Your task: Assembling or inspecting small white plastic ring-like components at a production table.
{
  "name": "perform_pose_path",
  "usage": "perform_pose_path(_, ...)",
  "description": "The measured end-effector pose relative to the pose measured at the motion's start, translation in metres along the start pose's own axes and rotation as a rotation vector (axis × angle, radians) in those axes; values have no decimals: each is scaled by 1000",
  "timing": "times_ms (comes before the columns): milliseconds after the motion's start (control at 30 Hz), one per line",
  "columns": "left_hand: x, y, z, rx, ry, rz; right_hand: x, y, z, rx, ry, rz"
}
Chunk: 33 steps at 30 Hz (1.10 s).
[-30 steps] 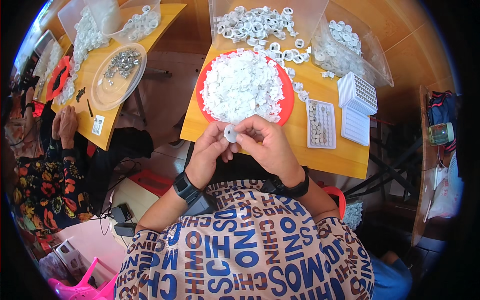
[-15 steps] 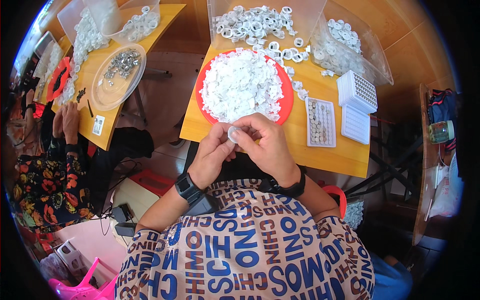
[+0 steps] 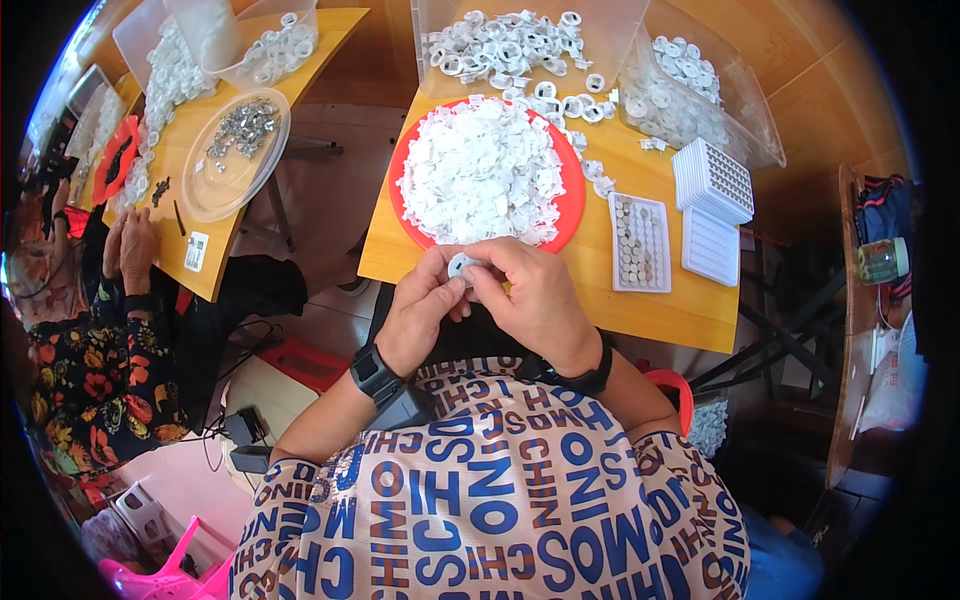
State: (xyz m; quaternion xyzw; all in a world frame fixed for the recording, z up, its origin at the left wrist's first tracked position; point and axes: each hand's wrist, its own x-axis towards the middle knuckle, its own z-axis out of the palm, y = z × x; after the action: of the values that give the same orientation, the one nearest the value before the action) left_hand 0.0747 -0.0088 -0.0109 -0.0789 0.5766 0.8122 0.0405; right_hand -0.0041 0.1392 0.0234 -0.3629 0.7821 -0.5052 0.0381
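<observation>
In front of my body, at the near table edge, a small round white plastic part [image 3: 459, 264] with a dark opening in its face sits between my hands. My left hand [image 3: 420, 312] pinches it from the left with thumb and fingers. From the other side, the thumb and fingertips of my right hand [image 3: 530, 300] press on it, hiding part of it. Just beyond lies a round red tray [image 3: 577, 200] heaped with small white plastic pieces [image 3: 480, 165]. To the right, a white compartment tray [image 3: 618, 280] holds small round metallic discs [image 3: 632, 250] on its left side.
A stack of white trays [image 3: 712, 182] stands farther right. Clear bins [image 3: 750, 115] of white ring-shaped parts line the far side, with loose ones [image 3: 575, 108] before them. At left, a co-worker's hands [image 3: 130, 245] are beside another table with a clear round lid [image 3: 210, 195] holding metal bits.
The white part has turned in my fingers; its face with the dark opening now shows. My right fingers have shifted slightly. The co-worker's hands have moved a little.
</observation>
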Motion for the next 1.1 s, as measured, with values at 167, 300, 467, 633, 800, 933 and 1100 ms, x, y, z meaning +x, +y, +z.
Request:
perform_pose_path(167, -1, 6, 5, 143, 36, -17, 0, 2, -1, -93, -12, -57)
perform_pose_path(300, -2, 5, 7, 309, 23, 77, 0, 3, 0, -143, 4, -59)
perform_pose_path(467, -1, 11, 9, 372, 14, 75, 0, -2, -4, -110, -2, -45)
perform_pose_path(633, -1, 8, 8, 386, 21, 78, 0, 0, -3, -145, -14, -51)
perform_pose_path(800, -2, 13, 12, 471, 29, 119, 0, 1, -3, -157, 22, -43)
perform_pose_path(933, -1, 11, 12, 445, 49, 134, -1, -3, -6, -149, -6, -18)
perform_pose_path(1100, -1, 12, 13, 485, 62, 122, 0, -2, -3, -138, -1, -43)
